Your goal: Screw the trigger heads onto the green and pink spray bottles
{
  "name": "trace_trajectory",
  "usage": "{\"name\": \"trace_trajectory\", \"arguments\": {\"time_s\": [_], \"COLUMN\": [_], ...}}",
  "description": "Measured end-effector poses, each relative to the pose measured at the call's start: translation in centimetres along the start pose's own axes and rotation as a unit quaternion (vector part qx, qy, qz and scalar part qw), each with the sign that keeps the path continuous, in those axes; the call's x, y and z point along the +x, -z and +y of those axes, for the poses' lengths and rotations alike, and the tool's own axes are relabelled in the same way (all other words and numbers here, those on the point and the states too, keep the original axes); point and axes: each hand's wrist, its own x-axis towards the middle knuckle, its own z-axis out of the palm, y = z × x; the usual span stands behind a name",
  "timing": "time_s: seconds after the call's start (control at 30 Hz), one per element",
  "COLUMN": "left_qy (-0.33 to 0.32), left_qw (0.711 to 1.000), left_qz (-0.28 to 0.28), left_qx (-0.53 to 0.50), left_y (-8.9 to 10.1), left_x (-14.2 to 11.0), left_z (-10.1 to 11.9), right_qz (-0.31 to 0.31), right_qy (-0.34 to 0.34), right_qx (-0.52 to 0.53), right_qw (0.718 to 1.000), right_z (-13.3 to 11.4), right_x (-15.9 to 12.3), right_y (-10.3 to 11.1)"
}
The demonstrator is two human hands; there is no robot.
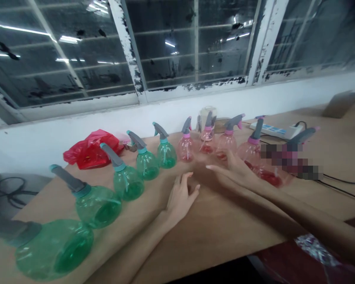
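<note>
The left hand [181,199] is bare of any load, its fingers loosely bent and the thumb held apart, above the middle of the table [207,228]. The right hand [236,169] reaches in from the right, fingers stretched forward and slightly spread, holding nothing visible; whether it touches a bottle behind it, I cannot tell. Five green spray bottles [128,185] run from near left to far centre, left of both hands. Five pink spray bottles [185,149] continue from far centre toward the right, beyond and beside the right hand.
</note>
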Motion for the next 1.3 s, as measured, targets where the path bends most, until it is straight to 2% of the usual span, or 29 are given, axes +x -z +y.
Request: {"name": "trace_trajectory", "arguments": {"time_s": [0.13,0.3,0.47,0.63,0.8,0.93,1.13,1.3], "left_qy": [-0.015,-0.032,0.009,0.038,0.044,0.033,0.004,-0.024], "left_qw": [1.0,0.997,0.993,0.985,0.982,0.978,0.969,0.965], "left_qz": [0.017,0.066,0.121,0.166,0.162,0.145,0.148,0.152], "left_qx": [-0.006,-0.008,0.003,0.03,0.092,0.147,0.197,0.213], "left_y": [-1.6,-3.6,-4.3,-4.5,-3.6,-2.4,0.5,3.2], "left_x": [2.7,9.7,17.3,21.4,23.2,23.4,21.9,19.8], "left_z": [1.2,4.7,7.3,8.6,9.5,9.9,11.7,14.1], "right_qz": [-0.036,-0.048,-0.046,-0.086,-0.109,-0.119,-0.111,-0.118], "right_qy": [-0.073,-0.141,-0.163,-0.175,-0.152,-0.141,-0.139,-0.092], "right_qx": [0.007,0.098,0.103,0.1,0.102,0.104,0.093,0.092], "right_qw": [0.997,0.984,0.98,0.976,0.977,0.977,0.98,0.985], "right_z": [1.9,2.7,3.1,2.7,2.4,2.6,1.4,0.2], "right_x": [-5.0,-9.8,-13.0,-14.9,-15.6,-15.6,-15.3,-14.2], "right_y": [3.7,7.0,9.4,10.9,11.8,11.8,11.4,10.6]}}
